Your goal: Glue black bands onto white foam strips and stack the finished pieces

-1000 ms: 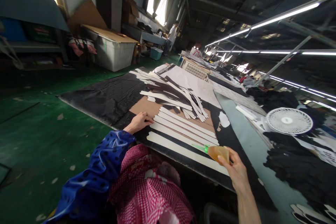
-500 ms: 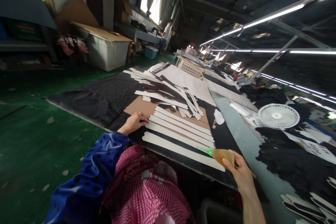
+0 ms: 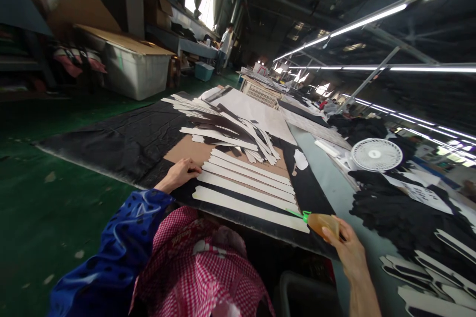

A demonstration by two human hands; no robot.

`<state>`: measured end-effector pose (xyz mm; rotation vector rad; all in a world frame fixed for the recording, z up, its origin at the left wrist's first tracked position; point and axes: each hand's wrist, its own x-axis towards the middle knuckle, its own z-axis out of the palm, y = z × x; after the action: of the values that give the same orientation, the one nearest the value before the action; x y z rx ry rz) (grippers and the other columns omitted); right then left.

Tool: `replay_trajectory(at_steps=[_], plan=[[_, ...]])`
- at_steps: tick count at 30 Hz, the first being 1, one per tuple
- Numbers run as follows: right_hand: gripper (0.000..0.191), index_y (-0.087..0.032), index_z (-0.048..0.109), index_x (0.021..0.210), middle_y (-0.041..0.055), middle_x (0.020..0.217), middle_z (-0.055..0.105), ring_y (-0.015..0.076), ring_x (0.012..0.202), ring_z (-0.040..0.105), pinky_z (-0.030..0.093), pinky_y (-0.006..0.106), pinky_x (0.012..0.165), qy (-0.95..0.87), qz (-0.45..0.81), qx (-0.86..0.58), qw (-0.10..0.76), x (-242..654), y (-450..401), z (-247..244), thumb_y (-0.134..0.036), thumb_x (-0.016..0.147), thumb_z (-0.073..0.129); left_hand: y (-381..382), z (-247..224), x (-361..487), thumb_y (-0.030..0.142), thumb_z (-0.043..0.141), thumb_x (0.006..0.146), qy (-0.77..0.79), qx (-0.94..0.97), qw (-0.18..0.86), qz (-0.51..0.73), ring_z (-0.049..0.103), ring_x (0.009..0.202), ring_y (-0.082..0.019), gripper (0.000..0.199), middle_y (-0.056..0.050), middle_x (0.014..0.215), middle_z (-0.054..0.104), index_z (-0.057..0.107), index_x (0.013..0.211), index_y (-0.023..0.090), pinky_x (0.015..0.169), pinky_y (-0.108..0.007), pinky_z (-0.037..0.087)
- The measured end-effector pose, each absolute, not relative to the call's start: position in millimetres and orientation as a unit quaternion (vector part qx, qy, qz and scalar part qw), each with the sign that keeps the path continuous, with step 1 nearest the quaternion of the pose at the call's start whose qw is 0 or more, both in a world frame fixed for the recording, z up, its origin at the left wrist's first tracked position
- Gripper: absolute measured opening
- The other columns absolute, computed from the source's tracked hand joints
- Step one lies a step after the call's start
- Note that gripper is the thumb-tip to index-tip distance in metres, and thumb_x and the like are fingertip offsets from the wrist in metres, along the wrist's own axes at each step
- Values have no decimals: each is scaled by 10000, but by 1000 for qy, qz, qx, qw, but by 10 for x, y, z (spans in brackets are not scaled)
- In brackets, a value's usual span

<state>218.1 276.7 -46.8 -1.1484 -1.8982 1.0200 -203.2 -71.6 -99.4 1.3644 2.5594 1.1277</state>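
Note:
In my right hand (image 3: 347,242) is a squeeze bottle (image 3: 323,224) of amber liquid, tilted with its green nozzle pointing left. The nozzle tip is over or near the right end of the nearest white strip (image 3: 249,208); whether it touches I cannot tell. My left hand (image 3: 182,173) has its fingers bent together at the left end of another white strip (image 3: 238,187) in a row of several. These strips lie roughly parallel, partly on a brown cardboard sheet (image 3: 174,152). Beyond them is a loose heap of white and dark strips (image 3: 226,126).
Black cloth (image 3: 111,133) covers the table under the work. To the right are a white fan (image 3: 376,154), dark fabric (image 3: 386,203) and more strips (image 3: 427,277). A plastic crate (image 3: 260,96) stands farther back. A large bin (image 3: 130,69) is on the green floor at left.
My right hand has moved the bottle rightward along the strips, towards their right ends. My left hand stays at the strips' left ends. The whole view has shifted slightly.

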Motion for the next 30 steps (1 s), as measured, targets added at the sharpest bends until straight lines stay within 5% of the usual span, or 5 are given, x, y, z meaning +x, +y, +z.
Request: replay_trajectory(at_steps=[7, 16, 30], plan=[[705, -265, 593, 1154, 46, 1114, 641, 362, 1139, 572, 599, 349, 760, -704, 389, -454, 383, 2286, 2820, -520, -466, 511, 803, -714, -1016, -2051, 290, 620, 759, 823, 440, 12, 358, 607, 871, -191, 180, -23, 901, 689, 759, 865, 250, 806, -270, 452], [755, -199, 602, 1173, 28, 1005, 660, 256, 883, 656, 601, 399, 755, -718, 328, -471, 395, 2449, 2916, -530, -517, 516, 796, -695, -1088, -2090, 261, 607, 729, 823, 430, 16, 371, 605, 883, -195, 195, -15, 891, 691, 728, 878, 229, 826, -279, 453], [773, -215, 586, 1196, 29, 1030, 675, 259, 919, 651, 594, 335, 693, -698, 413, -438, 388, 2124, 2674, -536, -476, 504, 810, -711, -1068, -2065, 407, 528, 843, 832, 434, -2, 344, 595, 837, -195, 294, -44, 881, 656, 763, 881, 235, 757, -270, 439]])
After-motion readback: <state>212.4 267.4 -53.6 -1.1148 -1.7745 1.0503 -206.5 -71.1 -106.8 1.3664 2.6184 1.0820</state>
